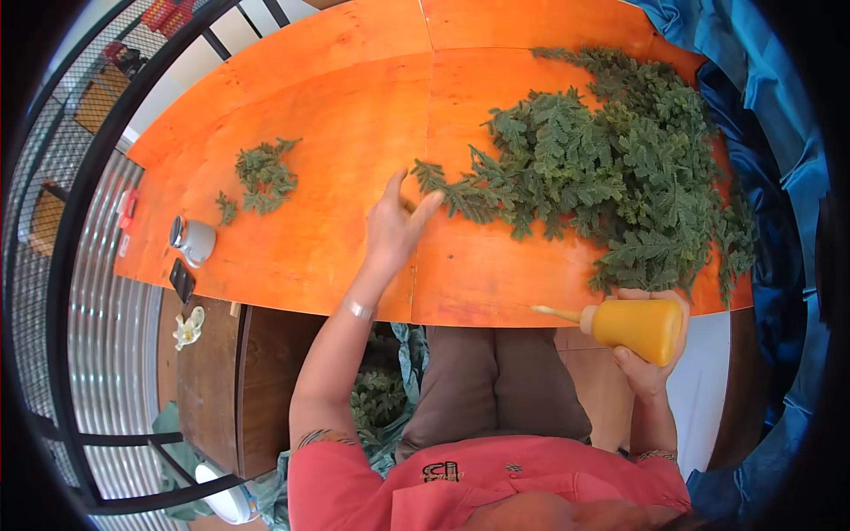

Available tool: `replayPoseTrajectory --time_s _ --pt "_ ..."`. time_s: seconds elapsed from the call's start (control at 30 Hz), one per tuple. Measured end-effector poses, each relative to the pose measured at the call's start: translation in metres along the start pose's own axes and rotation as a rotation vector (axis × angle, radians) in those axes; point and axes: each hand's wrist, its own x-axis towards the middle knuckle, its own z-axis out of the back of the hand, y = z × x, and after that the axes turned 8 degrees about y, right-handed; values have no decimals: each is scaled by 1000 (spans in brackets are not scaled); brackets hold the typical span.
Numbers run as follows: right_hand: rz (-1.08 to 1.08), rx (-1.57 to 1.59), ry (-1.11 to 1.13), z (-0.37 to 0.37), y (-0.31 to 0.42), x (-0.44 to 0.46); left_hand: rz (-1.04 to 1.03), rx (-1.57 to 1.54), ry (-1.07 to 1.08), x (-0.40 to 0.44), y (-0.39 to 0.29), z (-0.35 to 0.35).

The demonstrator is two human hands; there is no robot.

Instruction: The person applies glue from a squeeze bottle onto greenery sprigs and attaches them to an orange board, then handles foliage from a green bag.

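My right hand (660,372) is wrapped around a yellow squeeze bottle (639,329), held tilted at the table's near edge. The bottle's thin nozzle points left. Beside the tip of a green leafy sprig (469,196), my left hand (396,226) has its thumb and index finger spread apart, with nothing seen between them; its other fingers are partly hidden. That sprig sticks out leftward from a large heap of green artificial foliage (620,159) on the right of the orange table (354,115).
A few loose sprigs (264,177) lie on the table's left side. Nearer its edge are a grey mug (197,243) and a dark phone (182,280). Black mesh railing (66,221) stands at left, blue cloth (788,265) hangs at right. Under the table is a wooden cabinet (208,389).
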Motion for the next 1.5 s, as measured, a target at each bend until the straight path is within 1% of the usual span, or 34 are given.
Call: replayPoseTrajectory --time_s 0.03,0.13,0.17,0.23,0.3,0.37,0.43,0.53,0.63,0.67,0.77,0.87,0.9,0.97,1.07,1.17,1.23,1.33,1.37,1.43,1.47,1.5 --pt "-13 18 -9 0 2 -2 30 -1 27 19 4 -9" --pt "-1 10 -34 8 3 -9 126 -334 193 36 6 -7" --pt "10 8 -53 12 3 -12 -20 -186 86 26 7 -1" --pt "26 13 -87 17 1 -19 -300 124 -122 -30 -14 23" --pt "2 39 -115 17 0 -21 -622 592 -218 -84 -5 26" --pt "-4 40 -114 14 -2 -23 -710 580 -83 -123 -10 9" --pt "12 11 -86 12 -6 -23 -713 547 -66 -145 -5 -24" --pt "30 61 -66 2 -2 -20 -561 454 -154 -160 -12 -64" --pt "42 55 -86 -2 1 -21 -383 414 -91 -162 -37 -76" --pt "50 23 -96 -1 0 -23 -337 396 -19 -165 -50 -72" --pt "71 -28 -111 6 -2 -21 -435 213 -32 -171 -53 -55" --pt "67 0 -131 8 -1 -20 -480 235 -134 -162 -31 -20" --pt "59 5 -135 8 0 -20 -466 252 -124 -155 -24 -12" --pt "50 12 -134 6 -2 -19 -452 176 -17 -139 -11 -5" --pt "58 28 -117 0 -5 -12 -472 244 192 -118 -14 -9" --pt "67 49 -91 -9 -6 -1 -468 391 358 -111 -1 -22" --pt "66 56 -81 -19 -4 10 -475 431 385 -108 -1 -21" --pt "139 -72 41 -31 -11 29 -456 502 423 -106 -3 -18" --pt "144 -47 65 -38 -13 35 -446 529 436 -105 -3 -16" --pt "153 1 112 -52 -16 44 -431 441 461 -102 2 -10" --pt "188 -37 131 -56 -17 48 -424 396 472 -100 4 -7" --pt "221 -76 151 -59 -18 52 -442 415 478 -100 5 -6"
